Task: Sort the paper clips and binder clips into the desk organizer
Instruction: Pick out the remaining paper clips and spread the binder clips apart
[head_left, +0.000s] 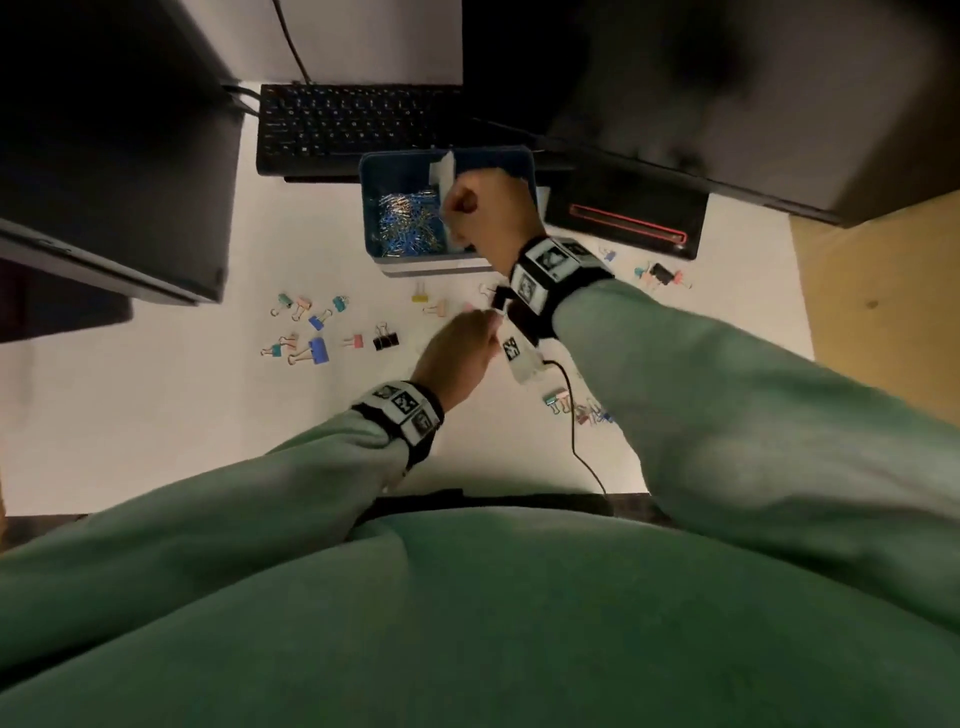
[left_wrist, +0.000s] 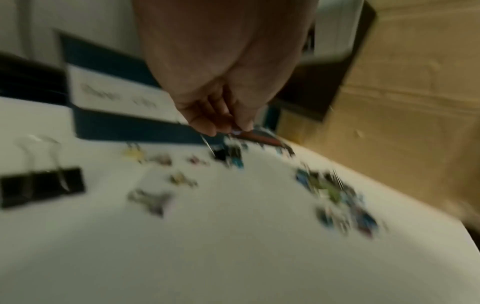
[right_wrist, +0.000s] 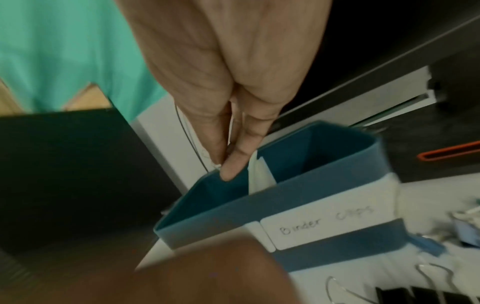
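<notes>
While the right hand (head_left: 480, 208) hovers curled over the desk organizer (head_left: 395, 161) rim, the left hand (head_left: 457, 348) pinches something small above bare tabletop (head_left: 208, 441).

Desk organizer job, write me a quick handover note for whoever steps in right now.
Right hand: held over the blue organizer, fingertips together at the white divider; whether it grips a clip cannot be told.
Left hand: low over the desk, pinching something small; blur hides what it is.
Done: paper clips are piled in the organizer's left compartment.
Left: binder clips are scattered on the desk, including a black one and a blue one. They go in the side labelled Binder Clips.
</notes>
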